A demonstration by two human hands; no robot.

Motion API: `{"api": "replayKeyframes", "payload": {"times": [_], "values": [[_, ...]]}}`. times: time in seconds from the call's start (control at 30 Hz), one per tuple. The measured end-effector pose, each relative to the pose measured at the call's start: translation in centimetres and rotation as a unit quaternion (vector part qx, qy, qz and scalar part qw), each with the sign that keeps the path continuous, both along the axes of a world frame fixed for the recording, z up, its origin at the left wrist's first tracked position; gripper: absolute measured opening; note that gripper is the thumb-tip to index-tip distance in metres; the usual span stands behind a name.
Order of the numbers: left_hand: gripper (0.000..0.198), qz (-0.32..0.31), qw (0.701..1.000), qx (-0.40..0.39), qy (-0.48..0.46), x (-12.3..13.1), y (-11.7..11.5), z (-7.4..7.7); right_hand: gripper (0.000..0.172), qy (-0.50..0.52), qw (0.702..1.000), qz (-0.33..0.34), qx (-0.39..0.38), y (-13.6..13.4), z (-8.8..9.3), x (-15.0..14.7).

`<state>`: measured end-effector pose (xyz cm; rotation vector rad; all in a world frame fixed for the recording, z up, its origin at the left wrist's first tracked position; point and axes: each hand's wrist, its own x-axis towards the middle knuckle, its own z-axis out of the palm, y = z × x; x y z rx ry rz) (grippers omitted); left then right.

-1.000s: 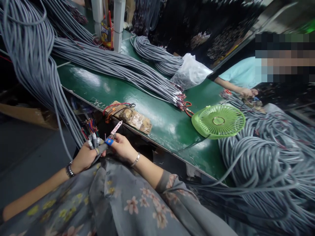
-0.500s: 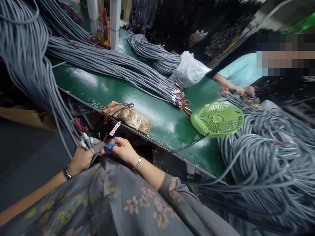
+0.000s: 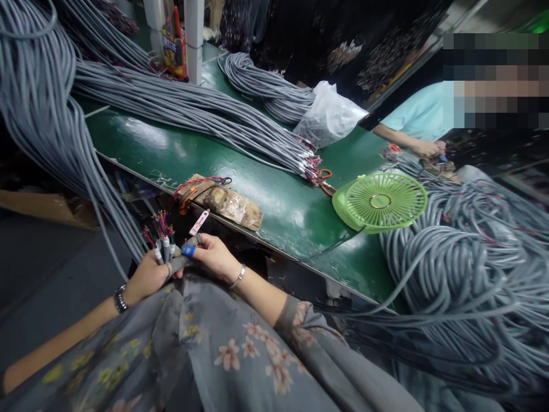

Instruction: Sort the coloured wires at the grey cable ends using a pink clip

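Observation:
My left hand (image 3: 148,276) is closed round a bunch of grey cable ends (image 3: 165,247) whose stripped coloured wires stick up above my fingers. My right hand (image 3: 213,257) pinches one cable end just to the right of them, with blue tape (image 3: 189,250) on a fingertip. Both hands are over my lap, just below the near edge of the green table (image 3: 274,194). A small pink strip (image 3: 199,222) hangs at that edge right above my hands. The grey cables rise from my left hand up to the left in a thick hanging bundle (image 3: 47,114).
A taped brown block with red wire (image 3: 223,200) lies near the table edge. A long cable bundle (image 3: 193,114), a white plastic bag (image 3: 328,117) and a green fan (image 3: 381,200) lie on the table. Coiled grey cables (image 3: 463,269) fill the right. Another person's hands (image 3: 426,149) work at the far right.
My left hand brought the cable ends a little to the right, closer to my right hand. The view drifted slightly, otherwise things stand as before.

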<state>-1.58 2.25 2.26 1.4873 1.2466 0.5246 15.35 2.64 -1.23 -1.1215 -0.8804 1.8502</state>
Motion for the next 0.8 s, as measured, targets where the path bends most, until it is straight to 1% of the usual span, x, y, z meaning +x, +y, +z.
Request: {"api": "replayKeyframes", "payload": {"times": [0.13,0.27,0.4,0.5,0.57,0.63,0.7,0.77,0.8], "values": [[0.045,0.004,1.000,-0.007,0.004,0.1,-0.1,0.0,0.053,0.004,1.000,-0.018,-0.017,-0.1,0.0,-0.2],[0.041,0.033,0.999,-0.011,-0.003,0.2,-0.3,0.1,0.049,0.009,0.999,-0.041,-0.032,-0.3,0.2,-0.2],[0.040,0.056,0.998,-0.014,-0.007,0.2,-0.5,0.2,0.048,0.018,0.998,-0.042,-0.049,-0.5,0.4,-0.1],[0.042,0.060,0.998,-0.008,-0.015,0.3,-0.6,0.3,0.047,0.026,0.997,-0.052,-0.051,-0.7,0.2,-0.3],[0.043,0.055,0.998,-0.003,-0.015,0.3,-0.6,0.4,0.045,0.035,0.995,-0.062,-0.067,-0.7,-0.2,-0.5],[0.045,0.040,0.999,0.004,-0.018,0.3,-0.5,0.5,0.042,0.049,0.991,-0.089,-0.091,-0.5,-0.7,-0.6],[0.046,0.024,0.999,0.007,-0.031,0.0,-0.5,0.5,0.037,0.068,0.982,-0.134,-0.114,-0.1,-1.0,-0.4],[0.047,0.015,0.999,-0.010,-0.044,-0.4,-0.6,0.4,0.029,0.092,0.972,-0.171,-0.134,0.3,-1.0,0.3],[0.047,0.015,0.998,-0.024,-0.050,-0.6,-0.6,0.4,0.026,0.106,0.968,-0.176,-0.143,0.5,-0.9,0.6]]}}
